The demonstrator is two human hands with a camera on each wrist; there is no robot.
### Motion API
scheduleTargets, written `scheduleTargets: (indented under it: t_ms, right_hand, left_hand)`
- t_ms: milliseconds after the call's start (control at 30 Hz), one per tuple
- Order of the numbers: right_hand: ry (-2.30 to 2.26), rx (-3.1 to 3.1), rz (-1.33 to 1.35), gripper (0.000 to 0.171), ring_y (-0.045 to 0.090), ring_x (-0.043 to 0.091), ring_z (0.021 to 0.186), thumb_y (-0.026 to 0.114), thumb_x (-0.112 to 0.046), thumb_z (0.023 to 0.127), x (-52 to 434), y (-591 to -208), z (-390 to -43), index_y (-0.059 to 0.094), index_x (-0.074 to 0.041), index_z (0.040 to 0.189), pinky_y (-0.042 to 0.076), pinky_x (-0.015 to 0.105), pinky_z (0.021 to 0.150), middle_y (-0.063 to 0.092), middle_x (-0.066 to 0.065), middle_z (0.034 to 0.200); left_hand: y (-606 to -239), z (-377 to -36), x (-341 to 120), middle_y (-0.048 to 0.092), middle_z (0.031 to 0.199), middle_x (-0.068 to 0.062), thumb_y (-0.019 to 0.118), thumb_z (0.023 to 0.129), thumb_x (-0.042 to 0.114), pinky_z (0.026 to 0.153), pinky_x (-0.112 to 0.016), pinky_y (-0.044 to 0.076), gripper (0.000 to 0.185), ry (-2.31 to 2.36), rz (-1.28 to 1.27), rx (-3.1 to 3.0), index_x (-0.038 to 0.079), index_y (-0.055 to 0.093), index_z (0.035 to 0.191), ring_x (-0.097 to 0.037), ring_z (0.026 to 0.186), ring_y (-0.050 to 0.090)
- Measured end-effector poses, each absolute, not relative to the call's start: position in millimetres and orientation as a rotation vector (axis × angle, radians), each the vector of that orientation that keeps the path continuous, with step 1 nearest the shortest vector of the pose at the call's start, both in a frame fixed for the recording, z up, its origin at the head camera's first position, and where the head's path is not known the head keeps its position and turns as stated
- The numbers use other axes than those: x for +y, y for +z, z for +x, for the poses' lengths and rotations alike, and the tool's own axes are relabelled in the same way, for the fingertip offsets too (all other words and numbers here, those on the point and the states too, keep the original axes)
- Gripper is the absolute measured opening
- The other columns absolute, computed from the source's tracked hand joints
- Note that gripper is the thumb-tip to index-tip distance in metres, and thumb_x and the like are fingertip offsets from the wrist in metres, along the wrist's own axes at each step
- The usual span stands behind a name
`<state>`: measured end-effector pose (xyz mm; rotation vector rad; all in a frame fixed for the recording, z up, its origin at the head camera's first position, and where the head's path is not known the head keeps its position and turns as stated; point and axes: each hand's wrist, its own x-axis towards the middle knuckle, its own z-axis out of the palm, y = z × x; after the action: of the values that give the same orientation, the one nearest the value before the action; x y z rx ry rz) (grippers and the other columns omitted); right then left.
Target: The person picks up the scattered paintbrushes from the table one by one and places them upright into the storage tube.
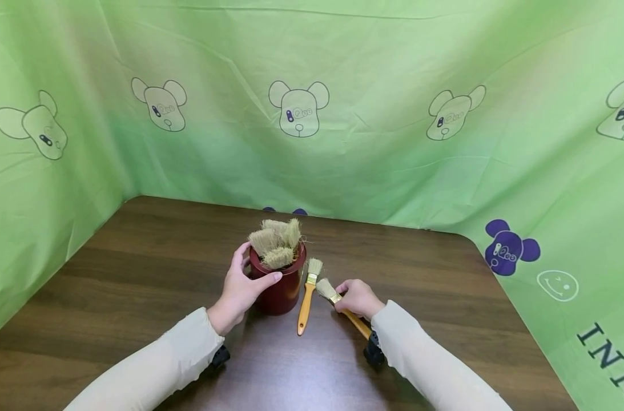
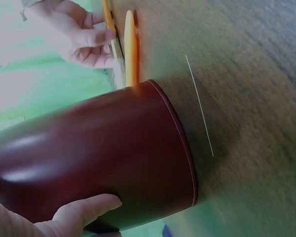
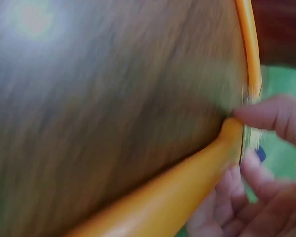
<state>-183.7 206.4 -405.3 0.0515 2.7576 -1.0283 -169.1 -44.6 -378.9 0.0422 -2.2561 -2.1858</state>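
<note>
- Left hand (image 1: pixel 240 291) wrapped around the dark red pot (image 1: pixel 281 291), thumb across the front wall, fingers curled behind the rim; pot standing upright near the middle of the tabletop (image 1: pixel 137 274).
- Right hand (image 1: pixel 358 298) closed on a brush with an orange handle (image 1: pixel 354 321), fingers pinching near the metal ferrule, bristles pointing toward 10 o'clock, handle tail running under the wrist toward 5 o'clock.
- Gripped brush lying low at 3 o'clock of the pot; lifted off the tabletop or not, cannot tell.
- Judged light and stiff: wooden handle smooth, perhaps a little slippery, bristles soft and easily splayed; best held on the handle just behind the ferrule, as now.
- Pot judged rigid and glossy, somewhat slippery, liable to tip with a top-heavy load; steadying grip on the wall sensible.
- Several brushes (image 1: pixel 277 242) already standing bristles-up in the pot, crowding the opening.
- Second orange-handled brush (image 1: pixel 306 302) lying flat between pot and right hand, bristles at 12 o'clock, just beside the pot, in the path of any low move toward it.
- Green printed cloth (image 1: pixel 342 142) hung behind and on both sides.
</note>
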Motion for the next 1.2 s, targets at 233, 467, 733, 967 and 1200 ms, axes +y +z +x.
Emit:
scheduleTargets:
  t_ms: [233,467,733,967,1200]
  right_hand:
    - [-0.858,2.719,-0.455,0.03,0.044,0.009,0.06,0.067,0.011,0.056,227,-401,-184,0.065,0.0,0.083,0.04,0.024,0.057,0.053,-0.002,0.068]
    - [-0.745,2.658,-0.734,0.03,0.043,0.006,0.065,0.074,0.003,0.059,246,-405,-197,0.063,-0.003,0.086,0.04,0.023,0.061,0.049,-0.003,0.069]
    - [-0.673,2.661,-0.784,0.028,0.043,0.004,0.062,0.077,-0.001,0.062,245,-408,-205,0.067,-0.006,0.088,0.039,0.021,0.059,0.048,-0.008,0.067]
    - [-0.629,2.594,-0.743,0.027,0.045,0.005,0.066,0.067,0.002,0.062,240,-396,-207,0.066,-0.002,0.089,0.042,0.021,0.062,0.053,-0.005,0.072]
    - [-0.662,2.588,-0.667,0.028,0.048,0.009,0.071,0.068,0.004,0.064,238,-385,-212,0.065,-0.001,0.091,0.044,0.023,0.065,0.055,-0.002,0.077]
  left_hand:
    - [-380,-167,-43,0.037,0.144,-0.024,0.079,0.076,0.011,0.101,-0.053,0.036,0.09,-2.198,0.036,-2.249,0.012,0.026,0.148,-0.037,0.132,0.036]
    - [-381,-169,-42,0.036,0.145,-0.024,0.078,0.076,0.011,0.101,-0.053,0.037,0.089,-2.204,0.042,-2.255,0.012,0.025,0.148,-0.037,0.132,0.036]
    - [-378,-169,-45,0.034,0.146,-0.023,0.077,0.077,0.01,0.1,-0.052,0.038,0.089,-2.217,0.051,-2.258,0.012,0.025,0.148,-0.038,0.133,0.034]
    - [-376,-168,-46,0.032,0.147,-0.023,0.078,0.077,0.01,0.101,-0.052,0.037,0.089,-2.238,0.07,-2.256,0.013,0.025,0.148,-0.038,0.135,0.032]
    - [-375,-169,-46,0.031,0.147,-0.022,0.077,0.077,0.009,0.095,-0.055,0.042,0.089,-2.268,0.072,-2.248,0.014,0.024,0.148,-0.038,0.133,0.034]
